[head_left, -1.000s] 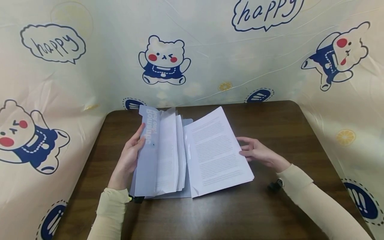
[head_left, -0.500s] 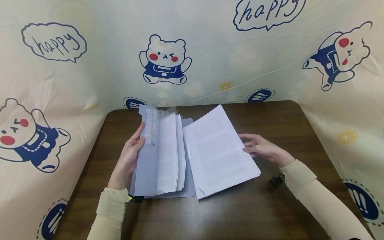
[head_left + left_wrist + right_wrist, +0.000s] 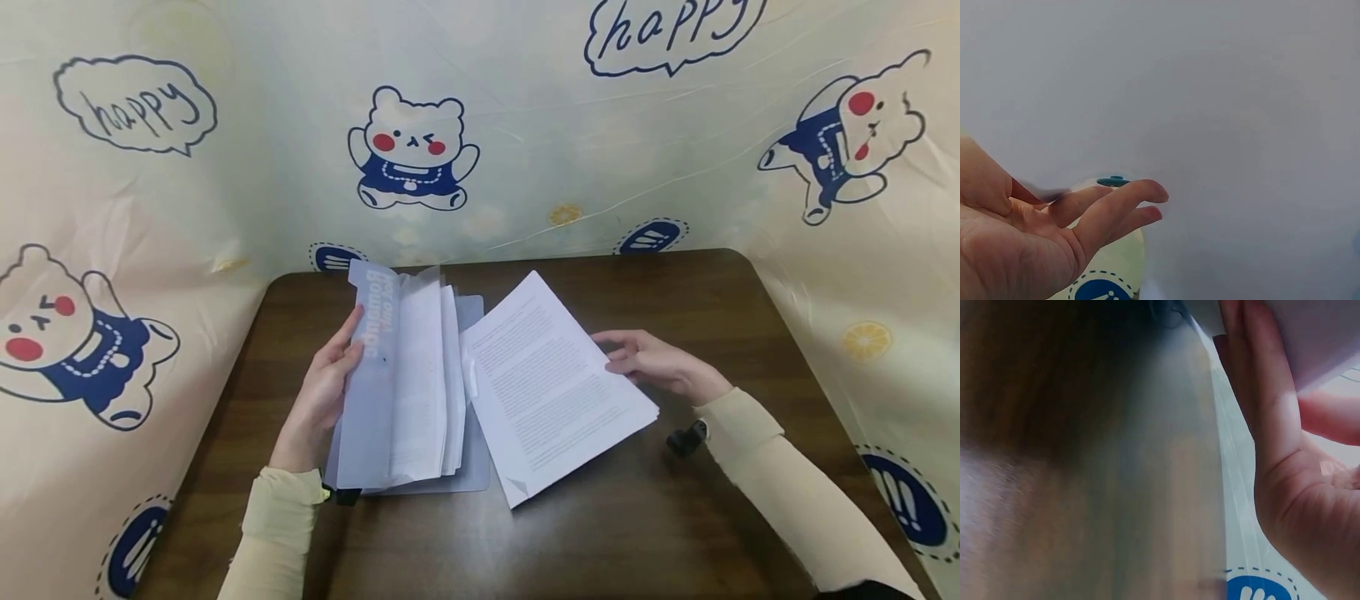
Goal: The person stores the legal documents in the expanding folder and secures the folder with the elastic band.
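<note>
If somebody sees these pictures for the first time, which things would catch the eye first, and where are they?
First, the stack of white printed paper sheets, lying slanted at the middle of the dark brown wooden table, with the right hand at its right edge. Just left of it, the left hand holds up the translucent bluish plastic folder with its leaves fanned open. Behind, the cream cloth with cartoon bears surrounds the table.

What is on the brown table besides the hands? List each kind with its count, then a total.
Translucent blue-grey folder, held open by the left hand: 1
Stack of printed white sheets, its right edge touched by the right hand: 1
Small black object by the right wrist: 1
Total: 3
</note>
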Tool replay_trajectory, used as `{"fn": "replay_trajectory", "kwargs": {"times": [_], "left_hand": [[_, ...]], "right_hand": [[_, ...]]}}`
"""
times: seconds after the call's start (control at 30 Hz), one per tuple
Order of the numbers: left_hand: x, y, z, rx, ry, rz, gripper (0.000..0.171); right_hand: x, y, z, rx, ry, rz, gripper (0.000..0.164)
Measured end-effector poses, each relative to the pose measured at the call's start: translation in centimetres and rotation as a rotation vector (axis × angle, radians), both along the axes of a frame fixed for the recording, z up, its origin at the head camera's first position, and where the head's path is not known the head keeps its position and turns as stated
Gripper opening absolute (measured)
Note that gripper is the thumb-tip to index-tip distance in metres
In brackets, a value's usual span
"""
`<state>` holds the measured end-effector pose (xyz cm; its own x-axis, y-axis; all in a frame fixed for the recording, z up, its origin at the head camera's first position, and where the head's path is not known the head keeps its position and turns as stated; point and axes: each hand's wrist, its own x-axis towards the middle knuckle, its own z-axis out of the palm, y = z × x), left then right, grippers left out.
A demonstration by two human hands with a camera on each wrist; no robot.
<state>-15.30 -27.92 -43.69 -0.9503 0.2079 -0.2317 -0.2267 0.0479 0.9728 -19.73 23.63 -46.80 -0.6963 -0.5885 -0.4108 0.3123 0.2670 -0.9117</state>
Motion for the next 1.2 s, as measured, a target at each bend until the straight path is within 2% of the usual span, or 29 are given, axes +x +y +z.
{"fn": "replay_trajectory", "kwargs": {"times": [0.23, 0.4, 0.53, 0.7, 0.83, 0.97, 1.07, 1.2], "left_hand": [[0.1, 0.1, 0.2, -0.009, 0.012, -0.001, 0.062], [0.1, 0.2, 0.0, -0.011, 0.008, -0.005, 0.062], [0.2, 0.6, -0.1, -0.008, 0.007, -0.007, 0.061], [0.3, 0.7, 0.2, -0.012, 0.015, -0.004, 0.061], [0.3, 0.7, 0.2, -0.024, 0.02, -0.003, 0.061], [0.4, 0.7, 0.1, -0.029, 0.02, -0.005, 0.061], [0.5, 0.8, 0.1, -0.028, 0.023, -0.009, 0.061], [0.5, 0.9, -0.1, -0.023, 0.027, -0.013, 0.061]], "right_hand": [[-0.7, 0.3, 0.7, 0.045, 0.044, -0.074, 0.07], [-0.8, -1.5, 0.1, 0.064, 0.078, -0.112, 0.069], [-0.5, -3.2, -0.7, 0.06, 0.07, -0.166, 0.067], [-0.2, -3.9, -0.8, 0.063, 0.081, -0.187, 0.065], [-0.4, -3.7, -0.4, 0.112, 0.156, -0.187, 0.063], [-0.8, -3.4, -0.1, 0.143, 0.227, -0.146, 0.06], [-1.0, -3.3, -0.2, 0.133, 0.235, -0.105, 0.059], [-1.0, -3.7, -0.9, 0.117, 0.203, -0.098, 0.06]]}}
